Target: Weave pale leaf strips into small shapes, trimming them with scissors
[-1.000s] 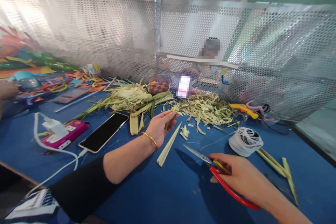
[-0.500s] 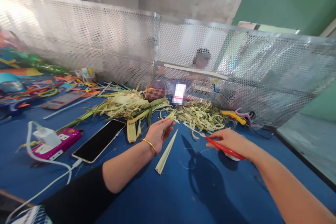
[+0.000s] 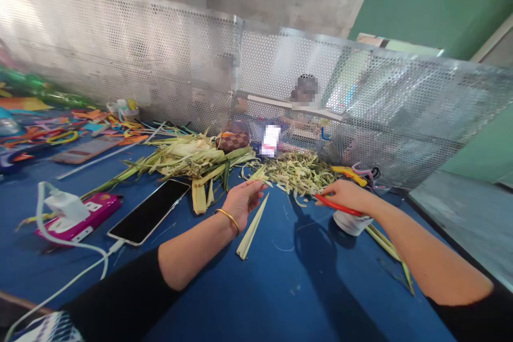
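In the head view my left hand [image 3: 243,204] is closed, its fingertips pinching a pale green strip of dried husk or leaf [image 3: 259,173]. My right hand [image 3: 345,195] grips scissors [image 3: 340,207] by their red handle. Their blades point toward the shreds and are hard to make out. A folded, pointed leaf strip [image 3: 251,230] lies on the blue table [image 3: 280,288] just right of my left wrist. Partly behind my right forearm stands a ball of white thread [image 3: 349,223]. Cut shreds [image 3: 300,172] are heaped beyond both hands.
A bundle of long husks [image 3: 180,156] and a checkered pouch [image 3: 233,141] lie at the back. On the left are a charging phone [image 3: 150,211] and a magenta power strip [image 3: 96,216]. A perforated metal screen [image 3: 160,64] stands behind, with a person [image 3: 304,91] beyond it.
My right hand has lifted the scissors forward from the near table, past the thread ball toward the shreds. My left hand keeps its pinch on the strip. The view has shifted slightly.
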### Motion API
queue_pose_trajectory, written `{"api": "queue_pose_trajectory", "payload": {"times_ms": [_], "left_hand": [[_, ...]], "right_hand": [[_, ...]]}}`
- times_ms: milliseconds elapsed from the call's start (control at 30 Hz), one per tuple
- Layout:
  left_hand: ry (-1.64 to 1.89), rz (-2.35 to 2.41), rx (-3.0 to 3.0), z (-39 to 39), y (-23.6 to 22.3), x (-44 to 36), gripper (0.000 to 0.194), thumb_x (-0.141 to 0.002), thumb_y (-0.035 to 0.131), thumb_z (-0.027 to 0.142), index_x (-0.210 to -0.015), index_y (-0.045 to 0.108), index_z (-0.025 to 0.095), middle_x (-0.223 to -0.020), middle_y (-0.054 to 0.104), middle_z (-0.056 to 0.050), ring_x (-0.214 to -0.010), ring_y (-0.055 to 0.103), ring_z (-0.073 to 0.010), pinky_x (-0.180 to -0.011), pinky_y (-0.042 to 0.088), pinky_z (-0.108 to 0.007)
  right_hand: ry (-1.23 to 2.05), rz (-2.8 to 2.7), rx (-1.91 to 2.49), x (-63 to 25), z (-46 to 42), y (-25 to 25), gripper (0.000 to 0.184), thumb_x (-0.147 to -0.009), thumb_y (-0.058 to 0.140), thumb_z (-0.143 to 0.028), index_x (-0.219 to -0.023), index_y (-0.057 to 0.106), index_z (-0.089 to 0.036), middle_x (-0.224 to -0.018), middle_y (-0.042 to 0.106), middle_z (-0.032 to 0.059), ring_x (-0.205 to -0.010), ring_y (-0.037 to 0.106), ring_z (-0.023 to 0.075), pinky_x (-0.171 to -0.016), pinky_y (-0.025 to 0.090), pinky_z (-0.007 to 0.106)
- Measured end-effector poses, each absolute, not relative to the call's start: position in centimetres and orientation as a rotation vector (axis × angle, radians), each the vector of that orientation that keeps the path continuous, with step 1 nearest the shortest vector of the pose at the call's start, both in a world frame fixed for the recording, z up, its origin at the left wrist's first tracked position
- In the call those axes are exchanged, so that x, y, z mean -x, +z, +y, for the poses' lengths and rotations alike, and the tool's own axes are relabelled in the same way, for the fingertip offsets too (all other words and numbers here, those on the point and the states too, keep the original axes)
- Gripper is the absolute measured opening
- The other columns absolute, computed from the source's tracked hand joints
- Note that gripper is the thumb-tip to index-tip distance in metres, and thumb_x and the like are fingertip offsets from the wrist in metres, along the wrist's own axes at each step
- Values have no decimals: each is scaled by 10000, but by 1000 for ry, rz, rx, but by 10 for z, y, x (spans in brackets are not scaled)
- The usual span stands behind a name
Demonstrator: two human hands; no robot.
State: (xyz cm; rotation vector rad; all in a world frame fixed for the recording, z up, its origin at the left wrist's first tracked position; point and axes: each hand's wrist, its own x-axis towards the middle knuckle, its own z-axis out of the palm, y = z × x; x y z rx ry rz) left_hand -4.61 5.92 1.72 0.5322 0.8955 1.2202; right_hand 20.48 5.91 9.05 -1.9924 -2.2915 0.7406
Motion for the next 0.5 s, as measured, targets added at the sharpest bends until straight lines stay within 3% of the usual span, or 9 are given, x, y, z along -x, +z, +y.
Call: {"api": "queue_pose_trajectory", "payload": {"times_ms": [100,200,367,433,500], "left_hand": [[1219,890,-532,60,17,47,42,-750,685,144,-774,658,121,-752,681,-23,-536,567,-43,-484,426,-148],[1222,891,-527,62,17,47,16,-760,667,131,-765,652,126,-743,681,-18,-524,564,-42,-478,423,-150],[1198,908,-513,60,17,44,17,-770,655,122,-754,648,124,-729,677,-12,-514,559,-39,-476,418,-150],[1190,907,-521,58,18,44,22,-777,650,122,-756,648,121,-728,674,-10,-512,556,-36,-475,416,-147],[1186,902,-531,57,19,44,28,-786,643,125,-759,647,119,-724,670,-8,-508,551,-33,-471,413,-145]], "right_hand": [[968,-2304,1983,-207,54,101,396,-705,640,-500,-927,741,-187,-546,572,-3,-431,397,93,-431,320,230],[1393,-2459,1785,-206,34,107,343,-626,745,-424,-894,752,-210,-576,561,-27,-478,412,80,-450,314,205],[1571,-2599,1813,-196,33,99,297,-558,787,-406,-790,776,-221,-537,587,-29,-454,427,82,-433,304,207],[1480,-2474,1945,-197,48,96,293,-548,779,-424,-757,777,-220,-530,614,-10,-419,436,96,-410,311,226],[900,-2324,1967,-200,65,97,233,-464,821,-388,-574,745,-197,-442,571,-9,-406,450,111,-416,323,244]]}}
